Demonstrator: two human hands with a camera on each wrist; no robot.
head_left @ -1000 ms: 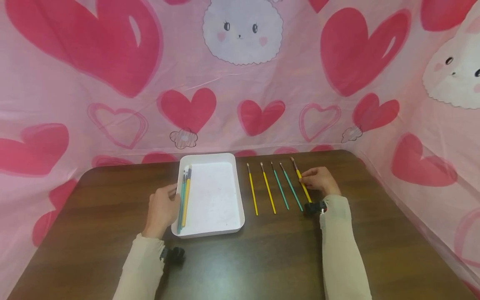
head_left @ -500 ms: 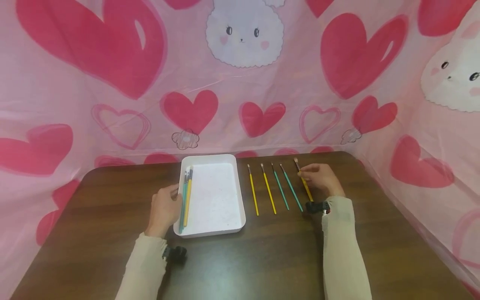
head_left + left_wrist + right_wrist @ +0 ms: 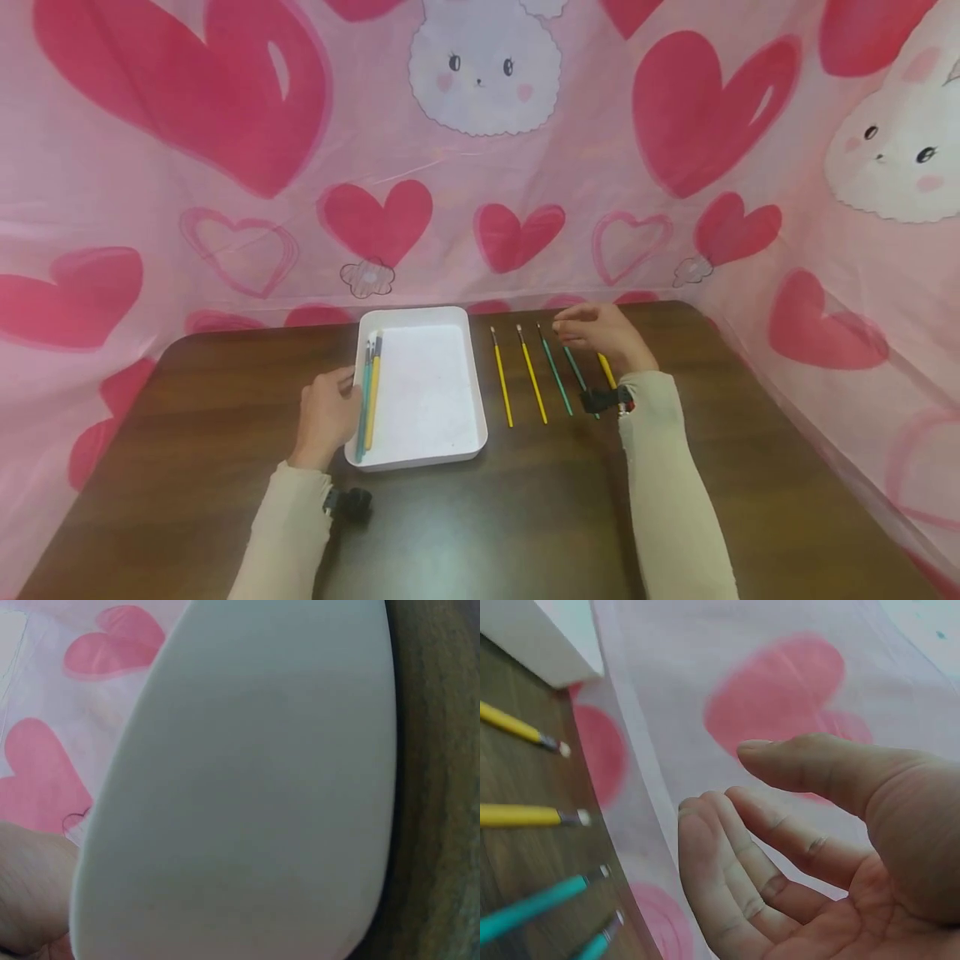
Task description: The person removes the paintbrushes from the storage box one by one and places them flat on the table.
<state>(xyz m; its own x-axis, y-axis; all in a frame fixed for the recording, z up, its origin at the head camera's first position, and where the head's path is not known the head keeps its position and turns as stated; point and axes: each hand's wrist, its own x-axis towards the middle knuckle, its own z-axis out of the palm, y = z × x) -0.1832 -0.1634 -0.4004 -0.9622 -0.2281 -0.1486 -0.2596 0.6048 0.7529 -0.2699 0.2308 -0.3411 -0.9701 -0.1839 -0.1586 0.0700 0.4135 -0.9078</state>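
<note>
My left hand (image 3: pixel 327 417) grips the left rim of a white tray (image 3: pixel 427 392), whose outer wall fills most of the left wrist view. Inside the tray, along its left side, lie teal paintbrushes (image 3: pixel 365 408) and a yellow one (image 3: pixel 374 392). My right hand (image 3: pixel 609 335) hovers over the right end of a row of paintbrushes on the table, its fingers loosely bent and nothing between them. That row has two yellow paintbrushes (image 3: pixel 532 375) on its left, then two teal ones (image 3: pixel 555 367), then a thicker yellow paintbrush (image 3: pixel 606 371) partly hidden behind the right hand.
The brown wooden table (image 3: pixel 450 533) carries the tray and the brushes. Pink cloth (image 3: pixel 450 242) with hearts and rabbit faces hangs behind the table and along its sides. A small black camera (image 3: pixel 352 505) is strapped at the left wrist, another (image 3: pixel 603 400) at the right.
My right hand has let go of the thicker yellow paintbrush, which stays on the table at the row's right end. The hand has risen and moved left. The left hand stays at the tray.
</note>
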